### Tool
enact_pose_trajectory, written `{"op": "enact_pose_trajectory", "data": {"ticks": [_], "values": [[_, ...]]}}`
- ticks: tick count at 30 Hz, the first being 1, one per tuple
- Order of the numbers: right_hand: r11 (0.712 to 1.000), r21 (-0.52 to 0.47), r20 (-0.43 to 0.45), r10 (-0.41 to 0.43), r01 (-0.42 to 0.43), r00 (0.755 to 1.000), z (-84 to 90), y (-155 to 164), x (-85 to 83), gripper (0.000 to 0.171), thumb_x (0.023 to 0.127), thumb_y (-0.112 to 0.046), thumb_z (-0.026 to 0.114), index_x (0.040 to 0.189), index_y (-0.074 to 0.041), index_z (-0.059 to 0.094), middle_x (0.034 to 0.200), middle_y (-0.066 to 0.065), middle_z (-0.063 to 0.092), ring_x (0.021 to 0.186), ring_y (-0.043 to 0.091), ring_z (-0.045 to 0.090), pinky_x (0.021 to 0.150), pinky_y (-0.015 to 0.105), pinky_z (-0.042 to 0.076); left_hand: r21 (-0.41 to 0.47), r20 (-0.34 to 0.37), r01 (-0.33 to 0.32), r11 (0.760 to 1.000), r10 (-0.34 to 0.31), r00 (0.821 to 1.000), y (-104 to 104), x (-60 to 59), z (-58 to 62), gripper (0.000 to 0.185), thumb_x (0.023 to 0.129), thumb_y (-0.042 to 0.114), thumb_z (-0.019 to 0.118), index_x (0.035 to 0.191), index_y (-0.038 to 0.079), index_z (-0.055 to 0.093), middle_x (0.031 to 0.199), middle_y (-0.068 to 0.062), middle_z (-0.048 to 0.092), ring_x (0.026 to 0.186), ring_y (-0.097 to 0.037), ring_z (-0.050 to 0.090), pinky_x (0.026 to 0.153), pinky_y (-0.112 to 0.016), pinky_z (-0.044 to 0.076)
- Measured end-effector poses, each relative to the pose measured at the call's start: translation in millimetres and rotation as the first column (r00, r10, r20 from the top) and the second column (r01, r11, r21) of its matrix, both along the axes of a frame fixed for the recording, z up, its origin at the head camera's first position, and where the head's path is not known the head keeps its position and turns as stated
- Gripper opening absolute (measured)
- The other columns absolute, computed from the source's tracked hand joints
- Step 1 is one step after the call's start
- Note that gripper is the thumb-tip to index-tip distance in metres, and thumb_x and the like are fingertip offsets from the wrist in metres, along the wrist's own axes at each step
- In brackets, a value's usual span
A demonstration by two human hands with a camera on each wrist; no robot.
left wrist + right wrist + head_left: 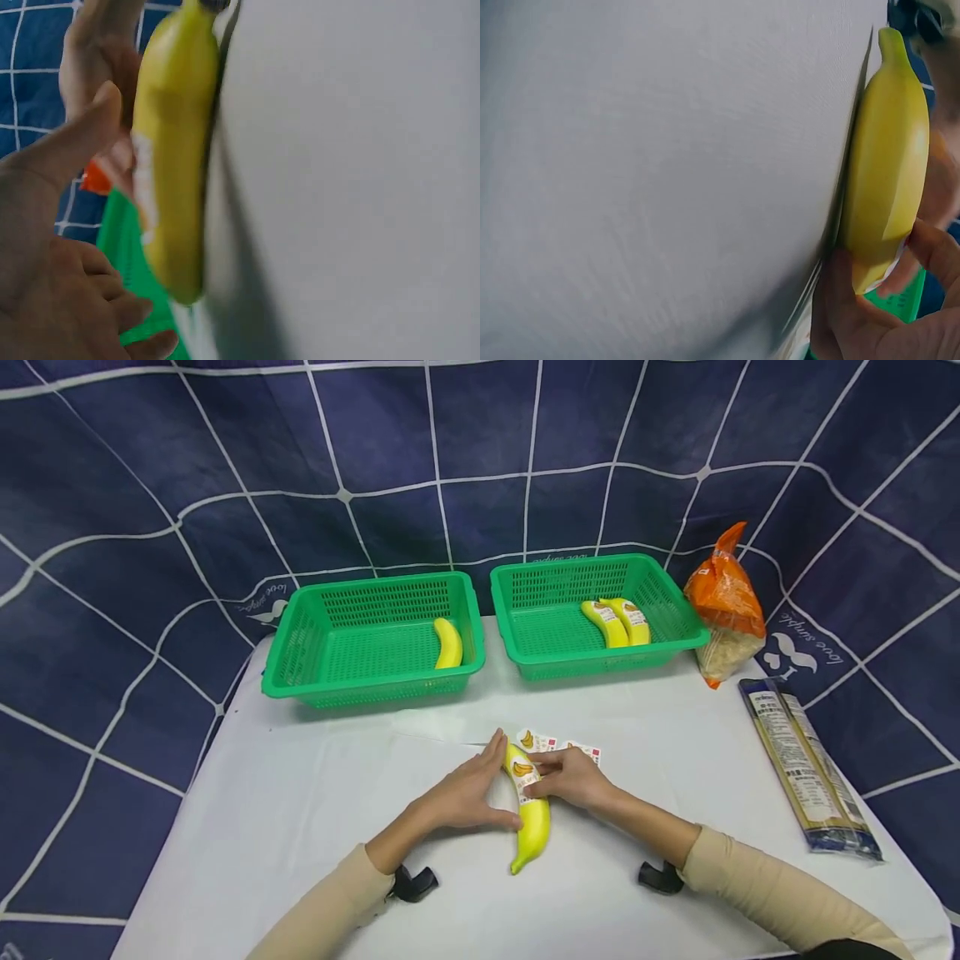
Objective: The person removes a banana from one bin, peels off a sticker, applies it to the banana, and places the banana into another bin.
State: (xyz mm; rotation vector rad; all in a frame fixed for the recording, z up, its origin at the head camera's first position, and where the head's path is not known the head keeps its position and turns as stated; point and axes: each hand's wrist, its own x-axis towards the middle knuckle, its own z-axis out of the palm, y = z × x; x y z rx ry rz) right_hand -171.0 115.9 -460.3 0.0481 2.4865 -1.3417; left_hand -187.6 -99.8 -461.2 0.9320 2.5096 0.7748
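Observation:
On the white table lies a yellow banana (534, 833), stem toward me, with a white label (529, 794) with a banana picture on its upper half. My right hand (573, 778) grips its far half from the right; in the right wrist view the right fingers (840, 300) lie low along one side and the thumb sits by the label. From the left, my left hand (468, 789) spreads beside it, fingertips at the far end and thumb at the middle. In the left wrist view the banana (176, 157) stands close past the left thumb (82, 135).
Behind are two green baskets: the left basket (367, 681) holds a plain banana (448, 645), the right basket (592, 667) two labelled bananas (617, 623). Loose label stickers (536, 741) lie behind my right hand. At right are an orange bag (727, 602) and a long flat packet (806, 768).

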Motion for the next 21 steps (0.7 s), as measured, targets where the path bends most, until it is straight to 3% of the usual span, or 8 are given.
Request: {"op": "enact_pose_trajectory", "data": {"ticks": [3,8,16,21], "values": [[0.999,-0.030,0.016,-0.013,0.014,1.000,-0.7,1.0,2.9,0.062,0.069,-0.022,0.086,0.125,-0.006,0.067,0.109,0.008,0.070,0.096,0.015,0.063,0.081,0.026,0.054,0.044,-0.025,-0.008,0.999,0.010,1.000,6.3,-13.5,16.8,0.120,0.077,0.057,0.075,0.156,0.006,0.001,0.165,-0.007,-0.005,0.152,-0.024,0.009,0.122,-0.043,0.022],[0.998,-0.054,0.010,-0.030,0.030,1.000,-2.1,1.9,4.4,0.062,0.068,-0.022,0.086,0.124,-0.004,0.067,0.109,0.009,0.070,0.098,0.016,0.063,0.082,0.026,0.054,0.170,-0.095,-0.065,0.983,0.082,0.992,28.3,-47.7,36.1,0.111,0.082,0.051,0.073,0.157,0.007,0.004,0.166,-0.006,-0.001,0.153,-0.021,0.004,0.123,-0.046,0.016],[0.994,-0.095,0.018,-0.048,0.050,0.999,-4.9,-1.3,5.5,0.059,0.067,-0.019,0.087,0.122,-0.005,0.068,0.104,0.008,0.070,0.093,0.013,0.062,0.077,0.021,0.052,0.282,-0.099,-0.244,0.928,0.281,0.955,57.5,-98.4,37.9,0.109,0.083,0.051,0.071,0.157,0.008,0.004,0.166,-0.012,0.000,0.154,-0.026,0.004,0.121,-0.052,0.022],[0.993,-0.102,0.023,-0.063,0.065,0.998,-4.1,-3.2,6.0,0.058,0.066,-0.016,0.087,0.120,-0.004,0.069,0.104,0.007,0.070,0.092,0.013,0.061,0.075,0.020,0.052,0.334,-0.058,-0.310,0.890,0.347,0.936,70.5,-125.6,41.8,0.113,0.082,0.052,0.072,0.157,0.010,-0.002,0.165,-0.013,-0.006,0.153,-0.026,-0.006,0.121,-0.056,0.016]]}}
